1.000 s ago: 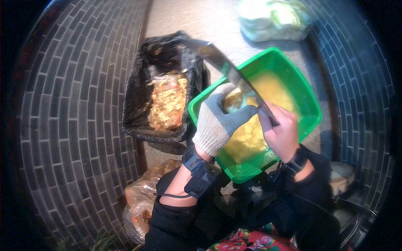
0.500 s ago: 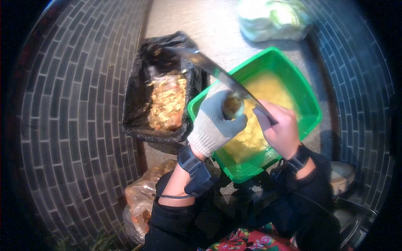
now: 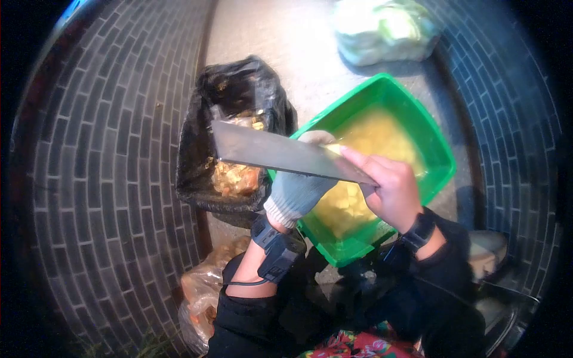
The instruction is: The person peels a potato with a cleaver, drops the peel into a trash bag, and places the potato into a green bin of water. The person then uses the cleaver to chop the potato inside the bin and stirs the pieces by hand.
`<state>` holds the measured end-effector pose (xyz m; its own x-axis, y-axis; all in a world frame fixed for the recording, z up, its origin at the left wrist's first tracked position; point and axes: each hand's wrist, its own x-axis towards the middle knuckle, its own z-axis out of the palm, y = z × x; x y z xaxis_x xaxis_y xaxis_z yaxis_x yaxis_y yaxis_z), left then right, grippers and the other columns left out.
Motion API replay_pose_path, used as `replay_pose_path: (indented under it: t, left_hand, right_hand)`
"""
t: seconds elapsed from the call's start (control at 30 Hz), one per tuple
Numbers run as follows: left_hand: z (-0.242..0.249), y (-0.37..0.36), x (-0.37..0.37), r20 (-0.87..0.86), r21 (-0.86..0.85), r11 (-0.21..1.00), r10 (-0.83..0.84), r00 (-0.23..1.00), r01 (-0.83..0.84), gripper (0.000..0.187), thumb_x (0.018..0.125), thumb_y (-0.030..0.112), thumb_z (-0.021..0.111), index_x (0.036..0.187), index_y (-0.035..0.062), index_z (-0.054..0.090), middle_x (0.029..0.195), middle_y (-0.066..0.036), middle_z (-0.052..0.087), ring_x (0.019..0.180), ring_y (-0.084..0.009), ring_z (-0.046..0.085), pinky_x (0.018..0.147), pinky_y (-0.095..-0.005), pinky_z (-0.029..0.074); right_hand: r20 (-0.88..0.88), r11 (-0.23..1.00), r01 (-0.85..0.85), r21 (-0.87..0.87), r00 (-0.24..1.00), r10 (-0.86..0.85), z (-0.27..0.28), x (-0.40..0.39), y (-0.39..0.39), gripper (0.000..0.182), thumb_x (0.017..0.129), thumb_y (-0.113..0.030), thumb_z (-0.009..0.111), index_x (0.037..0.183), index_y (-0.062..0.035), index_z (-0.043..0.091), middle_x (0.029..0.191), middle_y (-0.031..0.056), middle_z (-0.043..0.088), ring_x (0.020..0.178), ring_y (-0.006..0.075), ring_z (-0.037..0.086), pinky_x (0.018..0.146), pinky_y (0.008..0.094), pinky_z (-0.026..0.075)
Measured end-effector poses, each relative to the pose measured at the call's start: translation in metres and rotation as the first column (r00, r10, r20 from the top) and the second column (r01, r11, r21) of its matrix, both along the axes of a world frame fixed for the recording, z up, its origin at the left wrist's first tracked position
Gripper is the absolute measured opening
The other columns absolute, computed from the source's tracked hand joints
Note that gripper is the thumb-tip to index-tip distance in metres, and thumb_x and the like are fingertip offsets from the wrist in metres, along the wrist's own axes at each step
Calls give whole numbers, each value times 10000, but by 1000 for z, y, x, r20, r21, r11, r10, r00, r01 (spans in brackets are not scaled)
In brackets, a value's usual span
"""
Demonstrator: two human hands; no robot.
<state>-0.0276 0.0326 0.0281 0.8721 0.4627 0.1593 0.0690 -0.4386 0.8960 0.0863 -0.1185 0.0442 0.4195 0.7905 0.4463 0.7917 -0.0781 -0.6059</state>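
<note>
Bare right hand gripping a broad flat steel cleaver over the gloved left hand, curled around a largely hidden yellow piece above the green plastic tub; best kept angled away from fingers.

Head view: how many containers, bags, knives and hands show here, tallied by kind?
Green tub: 1
Black-lined bin: 1
Plastic bags, one white, one clear: 2
Cleaver: 1
Hands, gloved left hand and bare right hand: 2
Total: 7
</note>
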Motion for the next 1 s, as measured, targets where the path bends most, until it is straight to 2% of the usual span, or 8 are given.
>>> replay_pose_path:
  t: [0.13,0.2,0.43,0.5,0.63,0.7,0.83,1.0]
  left_hand:
    - [18,12,-12,-29,-88,994,-72,997,69,477,717,-64,607,1181,34,555,1026,-54,598,890,-131,572,782,-264,468]
    - [26,17,-16,-68,-404,908,-152,986,112,548,692,-114,530,1216,42,564,1036,-25,594,872,-117,566,758,-249,471]
    - [25,40,-20,-167,-477,862,-282,945,173,582,651,-116,519,1212,21,591,1012,-4,592,841,-92,540,754,-227,457]
    - [17,50,-25,-67,-690,676,-416,907,259,484,757,-33,617,1237,11,570,1200,-76,595,949,-158,588,770,-266,478]
    - [16,38,-28,-36,-436,846,-357,933,307,541,713,61,634,1243,-12,549,1112,-73,607,902,-173,582,746,-271,459]
    - [19,26,-26,31,-758,642,-134,990,111,647,620,138,629,1232,-46,529,1081,-88,609,893,-178,564,766,-263,431]
    - [12,26,-25,66,-798,575,-218,974,182,693,552,154,596,1209,-58,529,1045,-99,605,911,-182,548,816,-268,419]
    - [7,11,-15,109,-771,630,-19,994,97,636,574,149,604,1176,-44,532,935,-112,585,776,-214,550,722,-302,424]
  right_hand:
    - [-111,997,-70,38,991,73,-1,-3,4,419,784,14,651,1183,-113,657,788,149,657,638,284,625,584,337,487]
    - [-139,997,-78,29,987,82,0,-5,3,399,793,5,652,1175,-111,661,798,151,660,647,285,628,592,340,489]
    - [-180,989,-143,39,973,147,-4,-5,3,313,837,-39,654,1146,-85,671,762,161,646,625,287,612,581,343,473]
    - [-244,986,-157,54,956,165,1,-6,4,270,844,-56,658,1113,-58,677,731,155,630,595,278,586,564,333,455]
    - [-430,988,-145,49,890,152,7,-8,2,154,854,-83,660,966,21,682,644,132,582,521,223,510,523,306,403]
    - [-513,993,-117,13,852,107,8,-8,2,125,854,-77,654,918,29,674,628,129,572,518,205,506,520,307,398]
    - [-605,1000,-31,2,796,26,3,-11,3,97,848,-60,644,848,36,657,597,111,562,520,146,499,514,307,385]
    - [-530,997,-17,-76,848,-26,9,-11,3,112,845,-57,651,901,38,674,643,95,611,559,114,519,531,293,402]
